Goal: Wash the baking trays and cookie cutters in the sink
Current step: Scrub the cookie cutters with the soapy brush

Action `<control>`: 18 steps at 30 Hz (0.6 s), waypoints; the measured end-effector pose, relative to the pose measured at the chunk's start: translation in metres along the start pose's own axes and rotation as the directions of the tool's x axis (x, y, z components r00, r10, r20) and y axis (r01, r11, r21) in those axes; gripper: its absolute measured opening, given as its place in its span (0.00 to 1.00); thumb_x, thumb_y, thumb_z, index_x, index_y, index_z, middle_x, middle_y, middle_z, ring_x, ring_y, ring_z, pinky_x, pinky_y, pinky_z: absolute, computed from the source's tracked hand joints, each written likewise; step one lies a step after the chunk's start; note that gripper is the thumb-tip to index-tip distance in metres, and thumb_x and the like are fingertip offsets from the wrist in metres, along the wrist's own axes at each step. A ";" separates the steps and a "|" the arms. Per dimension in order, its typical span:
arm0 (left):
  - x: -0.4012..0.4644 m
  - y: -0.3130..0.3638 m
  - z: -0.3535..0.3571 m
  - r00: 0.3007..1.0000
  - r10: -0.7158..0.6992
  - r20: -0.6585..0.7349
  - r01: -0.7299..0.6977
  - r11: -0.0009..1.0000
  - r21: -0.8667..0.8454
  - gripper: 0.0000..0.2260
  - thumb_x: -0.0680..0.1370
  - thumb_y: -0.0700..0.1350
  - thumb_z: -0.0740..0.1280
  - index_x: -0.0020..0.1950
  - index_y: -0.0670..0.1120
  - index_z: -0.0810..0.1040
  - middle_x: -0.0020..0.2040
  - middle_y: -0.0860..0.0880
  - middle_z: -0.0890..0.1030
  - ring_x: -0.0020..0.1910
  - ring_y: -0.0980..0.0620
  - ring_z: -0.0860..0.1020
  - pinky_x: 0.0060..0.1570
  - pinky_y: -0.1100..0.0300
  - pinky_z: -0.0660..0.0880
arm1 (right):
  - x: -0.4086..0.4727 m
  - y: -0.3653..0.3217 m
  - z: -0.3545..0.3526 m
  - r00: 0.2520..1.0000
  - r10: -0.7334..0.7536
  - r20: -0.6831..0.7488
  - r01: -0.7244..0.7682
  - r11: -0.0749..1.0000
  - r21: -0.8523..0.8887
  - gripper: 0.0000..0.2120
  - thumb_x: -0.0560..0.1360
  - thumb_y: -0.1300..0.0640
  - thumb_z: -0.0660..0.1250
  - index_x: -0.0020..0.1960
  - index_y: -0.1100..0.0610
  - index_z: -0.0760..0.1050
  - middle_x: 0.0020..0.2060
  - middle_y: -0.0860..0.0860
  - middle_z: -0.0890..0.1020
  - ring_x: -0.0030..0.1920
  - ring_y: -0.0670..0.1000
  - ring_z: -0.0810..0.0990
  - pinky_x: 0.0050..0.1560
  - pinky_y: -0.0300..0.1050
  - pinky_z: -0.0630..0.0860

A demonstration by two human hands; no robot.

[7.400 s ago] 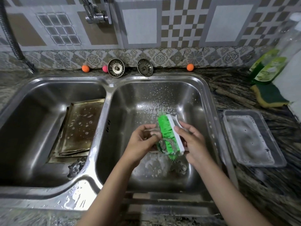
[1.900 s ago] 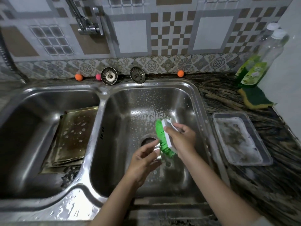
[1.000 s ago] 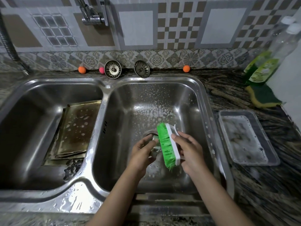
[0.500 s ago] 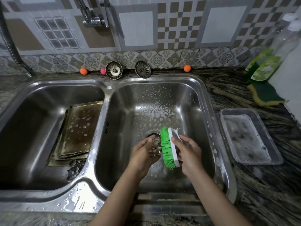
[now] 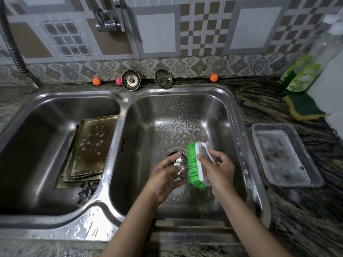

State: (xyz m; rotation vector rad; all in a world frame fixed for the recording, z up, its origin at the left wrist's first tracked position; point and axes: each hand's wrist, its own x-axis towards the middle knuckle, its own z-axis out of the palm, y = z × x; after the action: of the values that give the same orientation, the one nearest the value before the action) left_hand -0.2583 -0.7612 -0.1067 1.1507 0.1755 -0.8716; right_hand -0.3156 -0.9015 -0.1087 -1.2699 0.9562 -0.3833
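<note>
Raised slightly, left hand (image 5: 165,178) grips cookie cutter (image 5: 179,168) against right hand's (image 5: 219,169) clutched brush (image 5: 197,165).

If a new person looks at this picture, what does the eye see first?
The green brush, gripped by the right hand over the right basin, pressed against a metal cookie cutter in the left hand. Next, the stained baking trays in the left basin.

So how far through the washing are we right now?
Nothing looks finished yet. In hand: the left hand holds a metal cookie cutter while the right hand scrubs it with the green brush over the soapy right basin. Left: the stained baking trays and dark cutters in the left basin.
</note>
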 end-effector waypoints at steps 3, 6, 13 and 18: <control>0.002 -0.001 -0.006 0.999 0.027 -0.035 -0.027 0.999 -0.021 0.20 0.75 0.31 0.64 0.64 0.46 0.76 0.59 0.40 0.79 0.47 0.42 0.80 0.45 0.51 0.80 | -0.001 -0.006 -0.010 0.996 0.027 0.083 -0.031 0.999 0.044 0.14 0.66 0.59 0.78 0.48 0.50 0.78 0.47 0.56 0.82 0.34 0.45 0.81 0.31 0.41 0.78; 0.001 -0.002 -0.006 0.998 0.068 -0.014 -0.068 0.998 -0.003 0.20 0.75 0.30 0.64 0.65 0.45 0.76 0.58 0.41 0.79 0.45 0.45 0.81 0.46 0.50 0.80 | -0.009 -0.010 -0.010 0.971 0.039 0.234 -0.049 0.998 0.036 0.14 0.70 0.61 0.75 0.54 0.55 0.77 0.44 0.56 0.82 0.28 0.42 0.80 0.25 0.39 0.74; -0.011 -0.018 0.005 0.997 0.044 0.056 -0.050 0.992 0.113 0.20 0.76 0.33 0.64 0.61 0.54 0.78 0.50 0.52 0.83 0.49 0.49 0.78 0.55 0.48 0.76 | 0.008 -0.001 0.014 0.998 0.054 0.044 -0.057 0.996 0.074 0.16 0.65 0.58 0.79 0.51 0.55 0.80 0.46 0.56 0.84 0.44 0.54 0.85 0.45 0.54 0.83; -0.008 -0.009 -0.001 0.999 0.051 -0.017 -0.049 0.991 0.124 0.19 0.77 0.34 0.65 0.63 0.51 0.77 0.49 0.51 0.83 0.49 0.48 0.78 0.55 0.49 0.76 | 0.016 -0.003 0.013 0.990 0.137 0.029 -0.140 0.985 0.104 0.16 0.66 0.57 0.78 0.51 0.54 0.78 0.47 0.56 0.84 0.43 0.53 0.84 0.39 0.47 0.81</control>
State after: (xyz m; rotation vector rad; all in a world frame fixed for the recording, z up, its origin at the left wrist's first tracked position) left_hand -0.2697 -0.7573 -0.1097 1.2743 0.1102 -0.8358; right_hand -0.2951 -0.9055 -0.1120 -1.1022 0.9867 -0.3068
